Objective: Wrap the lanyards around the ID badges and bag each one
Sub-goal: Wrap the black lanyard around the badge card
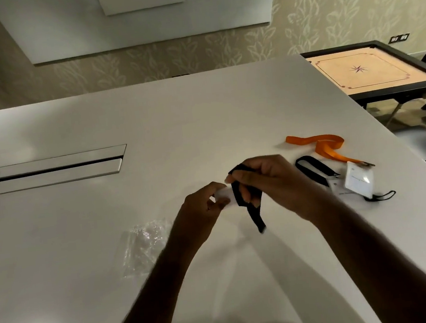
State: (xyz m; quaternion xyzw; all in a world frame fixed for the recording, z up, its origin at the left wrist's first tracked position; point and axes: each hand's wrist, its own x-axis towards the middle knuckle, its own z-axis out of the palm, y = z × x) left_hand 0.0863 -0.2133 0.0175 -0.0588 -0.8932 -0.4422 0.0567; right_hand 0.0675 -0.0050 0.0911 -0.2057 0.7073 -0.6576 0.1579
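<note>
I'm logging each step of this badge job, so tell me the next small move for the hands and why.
Probably another turn of the black lanyard around the white badge. The left hand pinches the badge above the table, the right hand holds the strap across it, and a loose tail hangs below. The clear bags lie untouched beside the left forearm.

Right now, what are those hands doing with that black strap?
A person is winding a black lanyard around a white badge above the table. The left hand holds the badge and the right hand loops the strap, whose loose end hangs down. Clear bags lie to the left, none filled as far as shows. To the right lie an orange lanyard, another black lanyard and more badges, not yet wrapped.
</note>
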